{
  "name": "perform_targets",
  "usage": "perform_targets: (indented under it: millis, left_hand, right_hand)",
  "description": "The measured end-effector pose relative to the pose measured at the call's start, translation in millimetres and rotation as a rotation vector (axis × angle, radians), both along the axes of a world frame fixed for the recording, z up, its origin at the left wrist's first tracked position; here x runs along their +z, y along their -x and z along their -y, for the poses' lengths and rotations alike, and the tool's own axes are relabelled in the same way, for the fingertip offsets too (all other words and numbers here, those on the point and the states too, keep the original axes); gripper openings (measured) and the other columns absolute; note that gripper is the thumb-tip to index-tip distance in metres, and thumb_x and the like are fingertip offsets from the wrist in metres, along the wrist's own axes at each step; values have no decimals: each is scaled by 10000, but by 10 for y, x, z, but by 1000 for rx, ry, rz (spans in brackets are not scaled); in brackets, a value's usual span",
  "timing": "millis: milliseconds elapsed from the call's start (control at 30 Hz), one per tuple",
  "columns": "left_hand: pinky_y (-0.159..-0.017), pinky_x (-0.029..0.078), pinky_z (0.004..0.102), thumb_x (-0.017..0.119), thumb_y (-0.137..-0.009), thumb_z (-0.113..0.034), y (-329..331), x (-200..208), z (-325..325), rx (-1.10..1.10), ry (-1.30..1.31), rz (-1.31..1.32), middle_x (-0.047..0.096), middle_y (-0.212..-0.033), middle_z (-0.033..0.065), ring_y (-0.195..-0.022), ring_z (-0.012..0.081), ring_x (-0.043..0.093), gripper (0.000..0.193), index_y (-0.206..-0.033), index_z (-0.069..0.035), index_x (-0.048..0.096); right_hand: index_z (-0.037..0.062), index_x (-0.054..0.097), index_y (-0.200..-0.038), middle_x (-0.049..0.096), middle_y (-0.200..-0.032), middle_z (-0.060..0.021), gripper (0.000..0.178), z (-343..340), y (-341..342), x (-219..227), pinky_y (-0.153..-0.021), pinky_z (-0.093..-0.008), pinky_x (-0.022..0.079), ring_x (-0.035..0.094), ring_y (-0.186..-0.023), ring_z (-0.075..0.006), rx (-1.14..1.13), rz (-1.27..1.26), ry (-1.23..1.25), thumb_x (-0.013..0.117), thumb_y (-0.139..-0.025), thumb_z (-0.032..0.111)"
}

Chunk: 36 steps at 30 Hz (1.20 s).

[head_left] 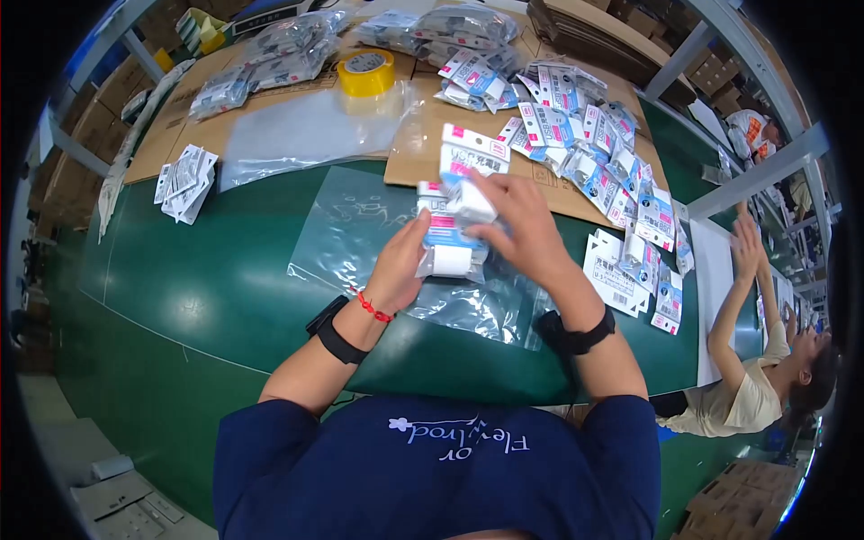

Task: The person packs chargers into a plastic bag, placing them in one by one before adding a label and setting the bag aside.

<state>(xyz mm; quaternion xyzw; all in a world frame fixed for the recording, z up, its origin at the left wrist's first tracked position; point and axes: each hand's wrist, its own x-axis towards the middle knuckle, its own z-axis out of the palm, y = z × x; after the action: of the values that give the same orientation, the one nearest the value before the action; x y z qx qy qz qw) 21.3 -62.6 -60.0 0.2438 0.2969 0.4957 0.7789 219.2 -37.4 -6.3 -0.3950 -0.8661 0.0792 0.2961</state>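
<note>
Over the middle of the green table, my left hand (400, 261) is closed on a charger pack (452, 261), a white block in a clear pouch with a white, pink and blue card. My right hand (526, 220) grips a second charger pack (474, 149) just above and partly over the first; its lower part is slightly blurred. Beneath both hands lies a large clear plastic bag (346, 211), flat on the table. A loose pile of similar charger packs (585, 135) spreads to the right of my right hand.
White cards (616, 274) lie at the right, and more cards (186, 184) at the left. Yellow tape (366, 72) stands on cardboard (531, 189) beside stacked clear bags (337, 126). Filled bags (279, 54) sit at the back. A co-worker (751, 360) is at the right, beyond a metal post.
</note>
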Motion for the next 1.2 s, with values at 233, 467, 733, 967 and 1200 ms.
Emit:
perform_targets:
  millis: [233,467,733,967,1200]
  left_hand:
    - [-880,494,298,580,-937,-223,-119,145,62,-145,-151,-97,573,-1201,72,-1072,149,579,417,-1294,-49,454]
    - [-887,483,290,627,-899,-163,-144,192,172,-222,-224,-191,574,-1180,44,-1061,127,569,448,-1297,-53,452]
    - [-905,482,324,601,-907,-146,-150,117,159,-55,-249,-319,546,-1267,96,-1114,172,556,475,-1331,-41,415]
    - [-936,479,375,515,-937,-141,53,372,89,-325,247,413,506,-1316,144,-1144,234,550,509,-1408,-68,338]
    - [-913,497,386,487,-930,-75,19,276,61,-155,24,172,526,-1284,132,-1115,235,567,521,-1426,-123,334]
  right_hand:
    - [70,407,-1397,503,-1233,-157,703,431,32,97,-926,-426,380,475,-1083,-325,-3,192,-50,680,-799,318]
    - [18,423,-1366,518,-1248,-182,621,431,-164,-55,-994,-402,356,495,-1127,-294,-83,-482,203,657,-837,243]
    - [46,555,-1256,561,-1264,-148,451,524,-146,41,-1079,-445,292,531,-1178,-284,18,-705,620,604,-808,58]
    - [111,576,-1243,555,-1300,-73,595,613,-8,-11,-1128,-530,201,480,-1258,-285,259,-37,-37,558,-678,-72]
    - [94,614,-1146,587,-1223,-105,541,390,-212,182,-1096,-504,286,484,-1233,-310,309,-68,106,506,-654,-104]
